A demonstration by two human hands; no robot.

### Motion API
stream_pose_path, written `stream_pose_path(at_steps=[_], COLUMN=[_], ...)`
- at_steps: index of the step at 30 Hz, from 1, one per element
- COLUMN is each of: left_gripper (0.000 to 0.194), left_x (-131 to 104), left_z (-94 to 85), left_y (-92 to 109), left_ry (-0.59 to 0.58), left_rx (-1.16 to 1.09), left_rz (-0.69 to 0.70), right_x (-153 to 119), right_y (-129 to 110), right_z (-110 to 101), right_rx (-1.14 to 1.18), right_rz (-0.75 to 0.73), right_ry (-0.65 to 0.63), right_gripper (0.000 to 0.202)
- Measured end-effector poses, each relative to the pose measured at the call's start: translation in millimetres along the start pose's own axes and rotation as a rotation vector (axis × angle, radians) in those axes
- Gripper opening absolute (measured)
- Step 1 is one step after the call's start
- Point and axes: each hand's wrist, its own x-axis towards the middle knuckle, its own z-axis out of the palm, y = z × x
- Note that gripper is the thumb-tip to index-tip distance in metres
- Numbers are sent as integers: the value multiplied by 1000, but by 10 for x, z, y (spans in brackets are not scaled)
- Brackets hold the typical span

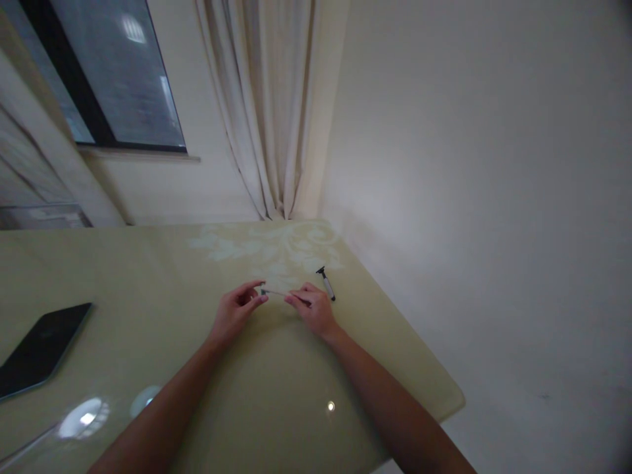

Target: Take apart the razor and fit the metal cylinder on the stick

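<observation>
My left hand (240, 307) pinches a small dark grey piece (263, 291) between thumb and index finger; it is too small to name. A thin pale stick (276, 292) reaches from my right hand (312, 307) to that piece, its far end at or very near it. Thumb and fingers of my right hand are closed on the stick's near end. Both hands are just above the table (276, 395). Beyond my right hand lies a razor (327, 284) with a black head and a grey and black handle.
A dark flat tablet-like device (44, 345) lies at the table's left. A pale cable-like strip (29, 444) runs at the lower left. The wall (469, 197) borders the table's right side. A curtain (266, 112) hangs behind the far edge, near the window (123, 72).
</observation>
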Motion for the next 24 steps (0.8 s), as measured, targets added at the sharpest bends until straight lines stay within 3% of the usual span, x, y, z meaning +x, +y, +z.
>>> stream_pose_path(at_steps=[10, 24], left_gripper=[50, 51], left_x=[-23, -19], left_z=[-6, -13], left_y=[55, 60], left_ry=[-15, -7], left_rx=[0, 9], left_rz=[8, -13], right_x=[11, 11], right_y=[-23, -14], right_z=[-36, -17], right_rx=[46, -70], right_rz=[-5, 60], right_ry=[-53, 1], right_gripper=[26, 22])
